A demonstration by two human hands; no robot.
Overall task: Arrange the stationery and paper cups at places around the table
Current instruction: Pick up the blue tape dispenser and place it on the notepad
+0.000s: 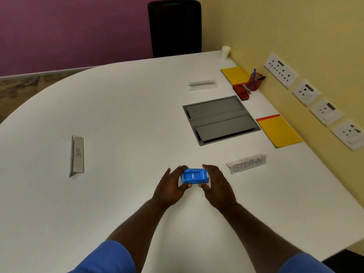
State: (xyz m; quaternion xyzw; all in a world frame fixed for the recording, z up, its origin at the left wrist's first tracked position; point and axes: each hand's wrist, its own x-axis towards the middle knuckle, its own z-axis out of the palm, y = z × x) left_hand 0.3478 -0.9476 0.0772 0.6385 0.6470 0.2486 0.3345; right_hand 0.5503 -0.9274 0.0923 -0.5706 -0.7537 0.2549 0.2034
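A small blue stapler-like stationery item (pixel 194 175) sits on the white table (pixel 122 107) near its front middle. My left hand (pixel 171 185) grips its left end and my right hand (pixel 215 184) grips its right end, thumbs at its near side. Two yellow notepads lie along the right edge, one far (pixel 234 74) and one nearer (pixel 278 132). A red pen holder (pixel 254 82) with pens stands by the far pad, with a red item (pixel 241 92) beside it. A white paper cup (pixel 225 52) stands at the far right corner.
Folded name cards stand at the left (pixel 77 155), at the right front (pixel 247 164) and further back (pixel 202 84). A grey cable hatch (pixel 220 119) is set in the table. A black chair (pixel 175 28) stands behind; wall sockets (pixel 307 93) line the yellow wall.
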